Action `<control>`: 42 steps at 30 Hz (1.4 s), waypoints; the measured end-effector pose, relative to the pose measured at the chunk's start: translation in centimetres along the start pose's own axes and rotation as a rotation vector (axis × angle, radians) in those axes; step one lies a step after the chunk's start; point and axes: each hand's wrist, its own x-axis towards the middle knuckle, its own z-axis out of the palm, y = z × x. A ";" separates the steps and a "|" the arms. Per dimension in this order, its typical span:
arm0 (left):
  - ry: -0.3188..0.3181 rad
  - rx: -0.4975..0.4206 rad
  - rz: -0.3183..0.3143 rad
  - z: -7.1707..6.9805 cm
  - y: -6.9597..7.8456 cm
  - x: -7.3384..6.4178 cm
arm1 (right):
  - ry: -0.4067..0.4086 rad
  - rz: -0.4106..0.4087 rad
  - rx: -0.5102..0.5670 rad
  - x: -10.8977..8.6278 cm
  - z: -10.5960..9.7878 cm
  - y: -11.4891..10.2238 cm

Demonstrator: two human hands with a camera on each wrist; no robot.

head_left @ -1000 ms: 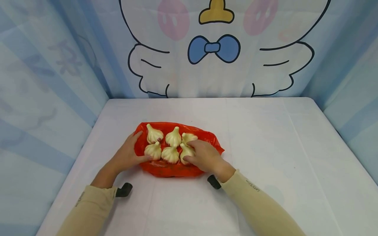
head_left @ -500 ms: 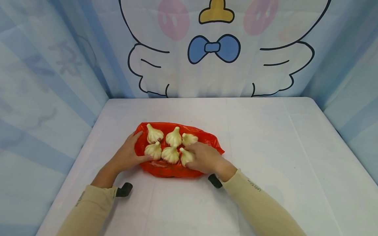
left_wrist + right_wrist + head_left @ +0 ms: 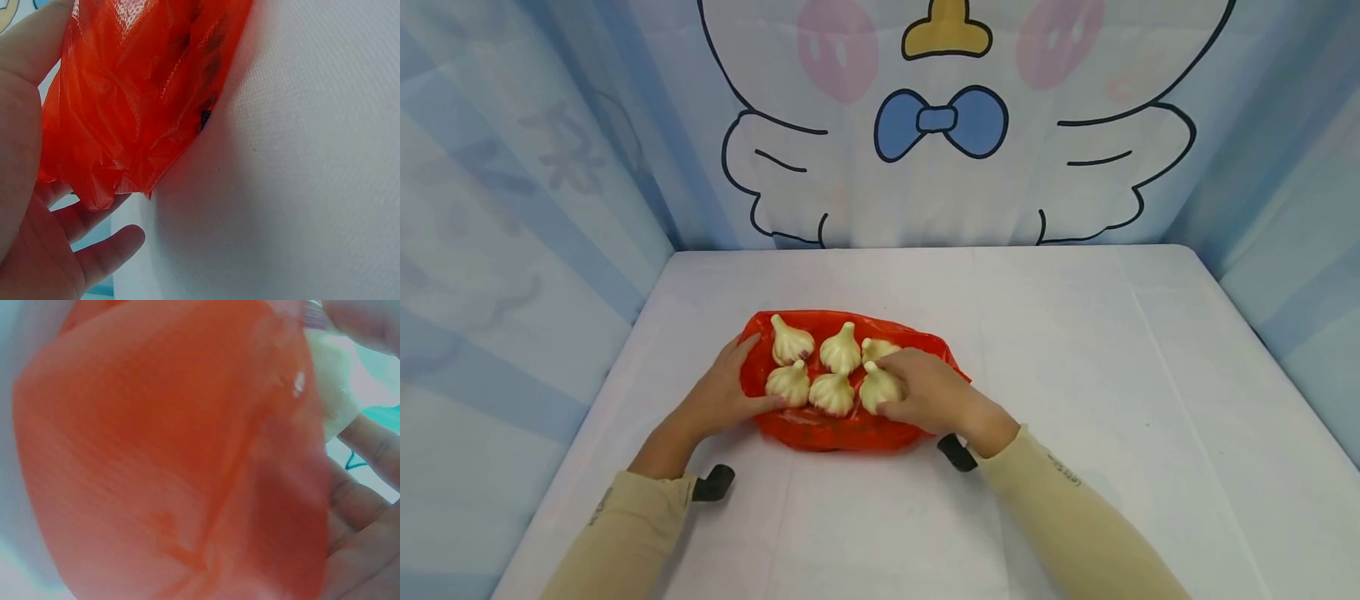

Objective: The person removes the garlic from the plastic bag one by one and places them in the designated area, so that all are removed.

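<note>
Several garlic bulbs lie in two rows on a red plastic bag (image 3: pixel 850 435) spread over the table's middle. My left hand (image 3: pixel 722 392) grips the bag's left end, thumb in front and fingers behind; the left wrist view shows the crinkled plastic (image 3: pixel 137 94) between them. My right hand (image 3: pixel 936 392) holds the front right garlic bulb (image 3: pixel 880 387) between thumb and fingers. Behind it, another garlic bulb (image 3: pixel 878 350) is partly covered by those fingers. The front middle garlic bulb (image 3: pixel 832 394) sits just left of the held one. In the right wrist view, red plastic hides most of the grip.
A white cloth covers the table (image 3: pixel 1112 375). Blue patterned curtains (image 3: pixel 512 250) hang along the left, back and right sides. Dark wrist mounts (image 3: pixel 713 483) stick out below both hands. A small dark patch (image 3: pixel 205 119) shows at the bag's underside.
My right hand shifts slightly right, and the front right bulb moves a little right and up with it. The left hand and the other bulbs stay in place.
</note>
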 end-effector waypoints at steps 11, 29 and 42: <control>0.013 0.007 0.018 0.0 0.0 0.0 | 0.161 0.017 0.069 -0.7 -2.5 -0.1; 0.020 0.015 0.008 0.1 -0.2 0.1 | 0.326 0.131 0.085 -0.9 -7.6 4.0; 0.027 0.018 0.005 0.1 0.0 0.0 | 0.347 0.294 0.124 -0.4 -7.8 8.1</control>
